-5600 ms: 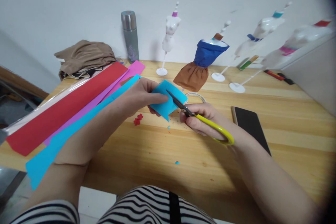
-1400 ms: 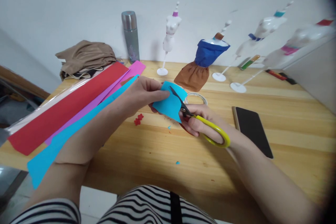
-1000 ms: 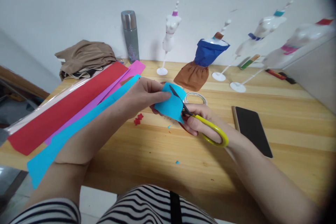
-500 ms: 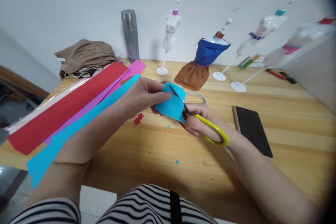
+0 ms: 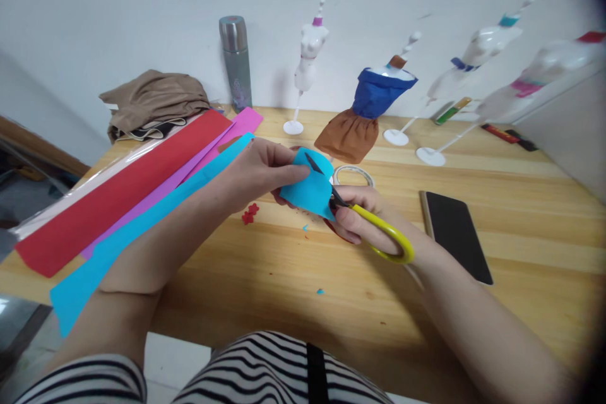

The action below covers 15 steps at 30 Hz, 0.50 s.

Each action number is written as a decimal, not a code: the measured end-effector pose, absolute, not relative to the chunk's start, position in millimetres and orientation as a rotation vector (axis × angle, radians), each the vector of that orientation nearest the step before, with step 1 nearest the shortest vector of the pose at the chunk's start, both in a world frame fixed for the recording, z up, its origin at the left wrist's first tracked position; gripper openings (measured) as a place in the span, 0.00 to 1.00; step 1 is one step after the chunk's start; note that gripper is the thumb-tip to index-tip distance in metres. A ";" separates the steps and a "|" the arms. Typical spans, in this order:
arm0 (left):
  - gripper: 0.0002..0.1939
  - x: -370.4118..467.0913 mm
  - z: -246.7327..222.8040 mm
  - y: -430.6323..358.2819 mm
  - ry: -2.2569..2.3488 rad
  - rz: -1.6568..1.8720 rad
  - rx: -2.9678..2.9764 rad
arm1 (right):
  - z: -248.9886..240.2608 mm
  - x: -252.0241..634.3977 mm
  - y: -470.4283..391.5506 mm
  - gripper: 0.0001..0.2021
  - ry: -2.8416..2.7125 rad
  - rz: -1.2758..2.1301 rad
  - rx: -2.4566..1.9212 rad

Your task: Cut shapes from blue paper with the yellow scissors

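Note:
My left hand (image 5: 269, 167) pinches a small piece of blue paper (image 5: 307, 188) between thumb and fingers, above the middle of the table. From the right, my right hand (image 5: 357, 218) grips scissors with yellow handles (image 5: 386, 233). Their dark blades meet the blue paper, one blade tip showing over its upper face and the rest hidden by it. Small red flower shapes (image 5: 250, 213) lie on the wood below my left hand. Behind the scissors rests a white ring-shaped roll (image 5: 355, 169), partly covered. Tiny blue scraps (image 5: 320, 291) are scattered nearer the front edge.
Long red (image 5: 127, 186) and blue paper strips (image 5: 95, 278) lie at the left, near brown cloth (image 5: 156, 98) and a flask (image 5: 235, 66). White mannequins (image 5: 307, 63) stand at the back, one in a blue and brown dress (image 5: 379, 95). A phone (image 5: 457, 237) lies right.

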<state>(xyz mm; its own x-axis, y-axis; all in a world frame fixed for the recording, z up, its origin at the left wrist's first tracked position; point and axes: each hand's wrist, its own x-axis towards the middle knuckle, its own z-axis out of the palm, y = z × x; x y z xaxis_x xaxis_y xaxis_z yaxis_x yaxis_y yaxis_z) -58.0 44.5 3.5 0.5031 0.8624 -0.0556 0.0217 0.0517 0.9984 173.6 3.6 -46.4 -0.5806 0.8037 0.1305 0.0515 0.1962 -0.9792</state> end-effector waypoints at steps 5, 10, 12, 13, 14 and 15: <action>0.09 -57.8 3.7 45.0 0.869 0.759 1.375 | -47.2 173.2 3.3 0.30 -1.802 1.438 -0.827; 0.10 -57.9 3.5 45.2 0.879 0.769 1.357 | -49.9 172.7 3.8 0.29 -1.802 1.416 -0.791; 0.11 -57.8 2.9 45.3 0.878 0.780 1.353 | -47.5 172.0 3.3 0.29 -1.814 1.418 -0.809; 0.11 -57.8 2.6 45.3 0.877 0.783 1.352 | -45.9 171.7 2.9 0.28 -1.818 1.421 -0.816; 0.12 -57.7 2.3 45.3 0.872 0.785 1.351 | -44.3 171.3 2.6 0.28 -1.820 1.423 -0.818; 0.11 -57.7 2.1 45.2 0.865 0.786 1.351 | -43.1 171.0 2.3 0.27 -1.818 1.421 -0.812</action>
<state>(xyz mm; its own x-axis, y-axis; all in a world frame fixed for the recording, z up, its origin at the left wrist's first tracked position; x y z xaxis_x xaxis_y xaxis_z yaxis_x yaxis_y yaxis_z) -57.7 45.2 2.1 0.4802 0.8744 -0.0695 0.0148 0.0711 0.9974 171.0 2.3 -43.1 -0.5731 0.8083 0.1351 0.0644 0.2088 -0.9758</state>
